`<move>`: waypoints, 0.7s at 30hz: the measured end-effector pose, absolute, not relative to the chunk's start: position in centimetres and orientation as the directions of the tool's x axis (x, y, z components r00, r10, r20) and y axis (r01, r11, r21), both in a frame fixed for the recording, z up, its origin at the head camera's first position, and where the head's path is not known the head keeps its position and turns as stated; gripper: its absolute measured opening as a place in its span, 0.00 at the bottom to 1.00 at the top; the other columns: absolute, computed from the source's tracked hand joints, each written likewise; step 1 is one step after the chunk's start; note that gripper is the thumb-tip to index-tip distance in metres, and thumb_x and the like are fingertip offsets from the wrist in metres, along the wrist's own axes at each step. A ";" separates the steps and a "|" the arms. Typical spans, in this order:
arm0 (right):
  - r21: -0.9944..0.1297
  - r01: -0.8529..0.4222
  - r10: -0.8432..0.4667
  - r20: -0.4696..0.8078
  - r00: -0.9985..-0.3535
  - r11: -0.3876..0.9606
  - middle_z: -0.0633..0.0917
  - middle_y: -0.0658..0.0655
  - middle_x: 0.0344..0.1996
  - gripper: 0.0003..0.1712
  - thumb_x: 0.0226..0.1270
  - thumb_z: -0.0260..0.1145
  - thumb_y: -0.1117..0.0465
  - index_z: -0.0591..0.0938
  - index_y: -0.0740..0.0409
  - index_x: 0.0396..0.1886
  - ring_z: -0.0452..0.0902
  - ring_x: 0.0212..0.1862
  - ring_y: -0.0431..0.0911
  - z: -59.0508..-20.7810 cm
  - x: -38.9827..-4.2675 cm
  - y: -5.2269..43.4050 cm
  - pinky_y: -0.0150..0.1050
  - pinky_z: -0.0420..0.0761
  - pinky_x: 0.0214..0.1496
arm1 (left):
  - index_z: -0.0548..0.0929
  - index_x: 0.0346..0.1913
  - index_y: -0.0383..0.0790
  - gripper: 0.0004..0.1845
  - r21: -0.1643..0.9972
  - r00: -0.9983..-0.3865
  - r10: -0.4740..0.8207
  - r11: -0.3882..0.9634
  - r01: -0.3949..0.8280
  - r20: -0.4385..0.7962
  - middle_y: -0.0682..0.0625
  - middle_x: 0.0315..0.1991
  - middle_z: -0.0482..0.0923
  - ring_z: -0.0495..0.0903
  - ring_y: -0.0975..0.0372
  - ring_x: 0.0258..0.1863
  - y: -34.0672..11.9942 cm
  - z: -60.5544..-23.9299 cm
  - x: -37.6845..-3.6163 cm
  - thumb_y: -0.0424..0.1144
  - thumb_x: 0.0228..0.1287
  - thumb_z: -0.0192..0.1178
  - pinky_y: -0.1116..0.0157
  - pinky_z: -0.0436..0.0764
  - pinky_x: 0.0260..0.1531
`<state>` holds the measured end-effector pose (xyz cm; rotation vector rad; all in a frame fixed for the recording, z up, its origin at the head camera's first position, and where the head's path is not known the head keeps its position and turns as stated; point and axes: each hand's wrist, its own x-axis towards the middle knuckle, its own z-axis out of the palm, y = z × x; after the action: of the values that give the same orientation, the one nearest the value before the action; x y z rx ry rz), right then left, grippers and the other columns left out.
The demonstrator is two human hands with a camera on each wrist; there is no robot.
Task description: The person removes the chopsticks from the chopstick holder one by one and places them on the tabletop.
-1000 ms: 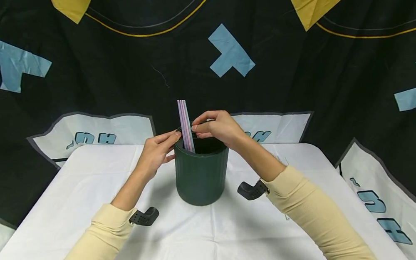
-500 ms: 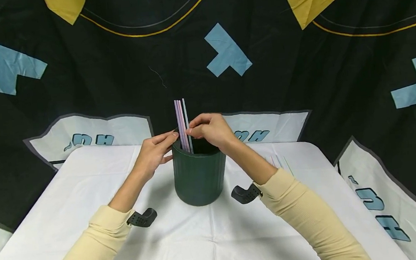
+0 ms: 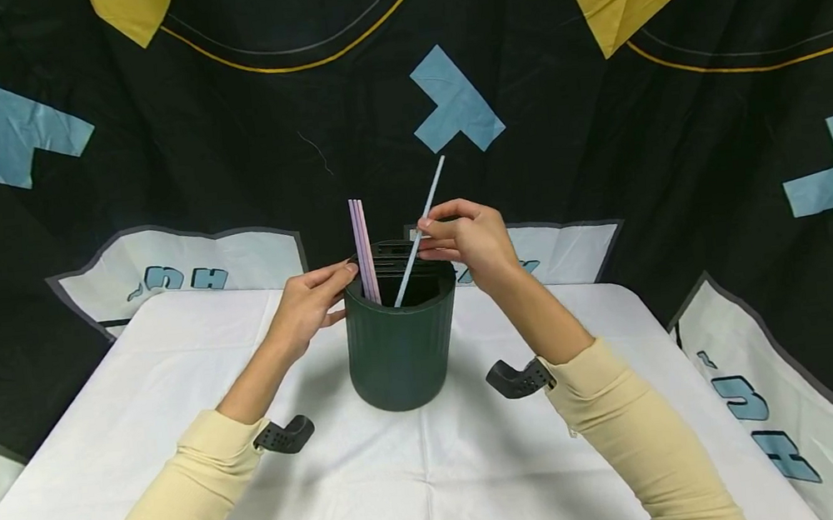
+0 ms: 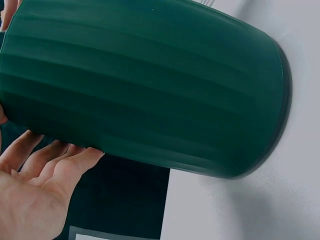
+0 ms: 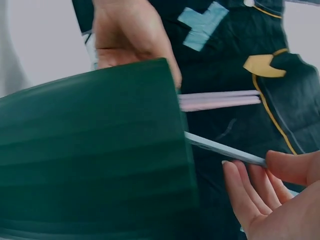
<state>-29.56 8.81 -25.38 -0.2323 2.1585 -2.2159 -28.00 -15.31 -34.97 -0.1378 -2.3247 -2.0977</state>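
Observation:
A dark green ribbed cup [image 3: 399,354] [image 4: 150,90] [image 5: 90,160] stands on the white table [image 3: 407,478]. Two pink straws [image 3: 362,248] [image 5: 220,100] stand upright at its left inner side. My right hand [image 3: 463,243] [image 5: 272,200] pinches a pale blue straw [image 3: 421,226] [image 5: 225,150] that leans to the right, its lower end inside the cup. My left hand [image 3: 311,304] [image 4: 35,185] rests against the cup's left rim, fingers fairly straight on its wall.
A black cloth with blue and yellow shapes [image 3: 454,106] hangs behind the table. Dividers [image 3: 401,257] show inside the cup. Black wrist camera mounts [image 3: 286,434] [image 3: 518,377] sit under both sleeves.
My right hand has drawn the pale blue straw away from the pink ones and tilted it to the right, moving up and right. The left hand and cup have stayed put.

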 end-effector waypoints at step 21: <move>-0.985 -0.098 0.035 0.094 -0.995 -0.140 0.89 0.52 0.41 0.12 0.74 0.64 0.61 0.82 0.61 0.52 0.86 0.36 0.44 -23.2 -29.0 16.7 0.35 0.89 0.44 | 0.75 0.71 0.41 0.29 0.990 -0.996 0.064 0.119 0.071 0.064 0.44 0.70 0.74 0.74 0.49 0.70 -15.3 -35.0 -27.9 0.52 0.73 0.60 0.49 0.82 0.58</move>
<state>-28.96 16.68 -23.17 -0.0782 2.1147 -2.4397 -27.92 -15.26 -34.96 -0.1417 -2.3454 -2.0771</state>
